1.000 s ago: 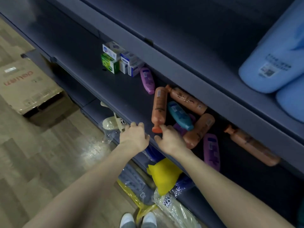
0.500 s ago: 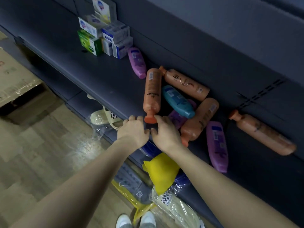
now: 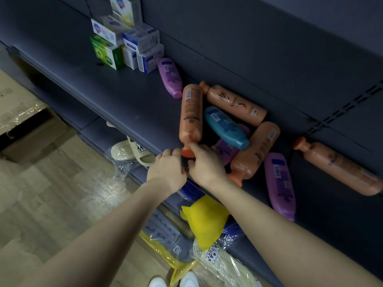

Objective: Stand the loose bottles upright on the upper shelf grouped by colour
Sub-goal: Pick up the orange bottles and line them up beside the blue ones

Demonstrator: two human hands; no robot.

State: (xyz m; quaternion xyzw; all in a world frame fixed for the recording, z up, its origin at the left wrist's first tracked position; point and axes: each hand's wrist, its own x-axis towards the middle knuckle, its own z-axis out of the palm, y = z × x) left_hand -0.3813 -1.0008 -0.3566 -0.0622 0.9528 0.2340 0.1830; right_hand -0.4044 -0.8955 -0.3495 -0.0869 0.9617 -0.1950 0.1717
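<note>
Several bottles lie on their sides on the dark shelf [image 3: 116,94]. Nearest me is an orange bottle [image 3: 190,114], its cap at the shelf's front edge. My right hand [image 3: 205,164] pinches that cap. My left hand [image 3: 165,168] is right beside it, touching my right hand, fingers curled at the shelf edge with the tips hidden. A teal bottle [image 3: 226,127] lies on a purple bottle [image 3: 224,151]. More orange bottles [image 3: 236,104] [image 3: 257,148] [image 3: 339,168] and purple bottles [image 3: 170,77] [image 3: 279,185] lie around.
Stacked soap boxes [image 3: 124,44] stand at the shelf's left, against the back panel. The lower shelf holds bagged slippers [image 3: 132,150] and a yellow item [image 3: 205,222]. A cardboard box [image 3: 18,112] sits on the wooden floor to the left.
The view has dropped below the upper shelf, so the blue bottles there are out of sight. My hands have closed together at the orange bottle's cap.
</note>
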